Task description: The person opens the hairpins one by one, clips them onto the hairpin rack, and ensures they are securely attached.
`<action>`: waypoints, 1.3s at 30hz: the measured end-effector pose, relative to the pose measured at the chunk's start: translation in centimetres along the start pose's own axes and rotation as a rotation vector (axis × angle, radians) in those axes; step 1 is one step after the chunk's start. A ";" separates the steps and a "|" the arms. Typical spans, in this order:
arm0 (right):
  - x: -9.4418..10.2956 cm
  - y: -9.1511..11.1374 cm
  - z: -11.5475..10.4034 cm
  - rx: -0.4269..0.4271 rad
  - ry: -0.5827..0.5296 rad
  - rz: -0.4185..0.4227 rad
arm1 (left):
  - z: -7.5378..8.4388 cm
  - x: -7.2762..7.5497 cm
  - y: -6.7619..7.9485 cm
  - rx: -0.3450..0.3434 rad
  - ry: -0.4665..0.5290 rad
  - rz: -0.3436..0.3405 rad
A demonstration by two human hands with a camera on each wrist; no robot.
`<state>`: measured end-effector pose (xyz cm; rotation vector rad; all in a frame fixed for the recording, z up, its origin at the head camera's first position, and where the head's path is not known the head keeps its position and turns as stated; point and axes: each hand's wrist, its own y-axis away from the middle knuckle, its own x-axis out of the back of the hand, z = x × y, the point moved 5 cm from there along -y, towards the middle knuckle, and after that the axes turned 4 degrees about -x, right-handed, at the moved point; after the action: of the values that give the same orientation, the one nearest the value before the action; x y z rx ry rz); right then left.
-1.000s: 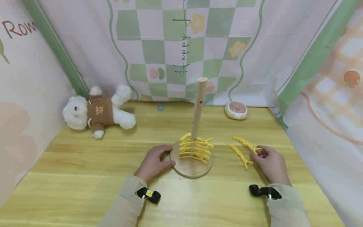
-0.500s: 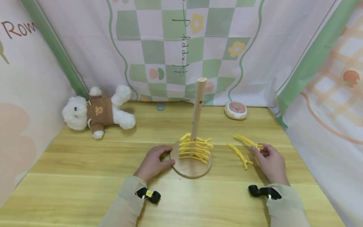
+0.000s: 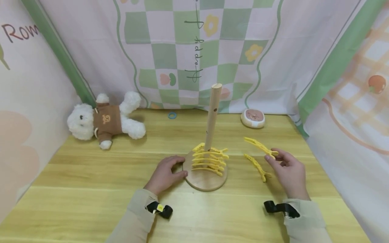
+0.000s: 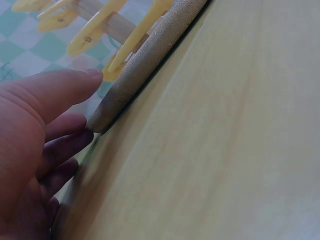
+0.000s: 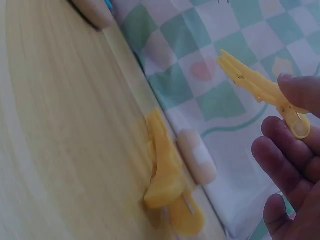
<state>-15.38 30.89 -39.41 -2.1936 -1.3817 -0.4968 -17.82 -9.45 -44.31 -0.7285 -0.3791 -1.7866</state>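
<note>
A yellow hair clip [image 3: 258,145] is pinched between the thumb and fingers of my right hand [image 3: 290,173], lifted off the table. In the right wrist view the clip [image 5: 255,87] points away from the fingertips with its jaws together. Below it, a second yellow hair clip [image 3: 255,166] lies on the table. My left hand [image 3: 164,173] holds the left rim of a round wooden base [image 3: 206,184], thumb nearer me and fingers farther back. An upright wooden post [image 3: 213,111] rises from this base. Several yellow clips [image 3: 209,162] are stacked crosswise low on the post.
A white plush toy [image 3: 107,118] in a brown top lies at the back left. Near the back edge are a small blue ring [image 3: 172,115] and a white rounded gadget [image 3: 253,118]. A patterned curtain [image 3: 188,54] closes off the back.
My right hand has raised the hair clip from the table and shifted it slightly left and away from me. The left hand has stayed at the base.
</note>
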 end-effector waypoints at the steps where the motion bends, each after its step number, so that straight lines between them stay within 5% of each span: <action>1: 0.0 0.1 -0.3 0.009 -0.011 0.001 | 0.0 0.0 0.0 -0.002 0.000 0.000; 12: -0.6 1.4 -3.9 0.066 -0.140 -0.056 | 0.1 0.1 0.1 -0.002 0.008 0.002; 19: -1.0 2.3 -7.1 0.176 -0.223 -0.105 | 0.1 0.1 0.1 -0.001 0.008 0.002; 27: -2.3 2.7 -10.0 0.265 -0.221 -0.191 | 0.0 0.0 0.1 -0.007 0.003 0.000; 39: -4.7 2.5 -11.9 0.356 -0.228 -0.211 | -0.2 0.0 0.0 -0.018 0.008 0.008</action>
<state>-15.54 19.60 -32.91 -1.8689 -1.6853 -0.0599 -17.85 -9.56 -44.49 -0.7340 -0.3543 -1.7871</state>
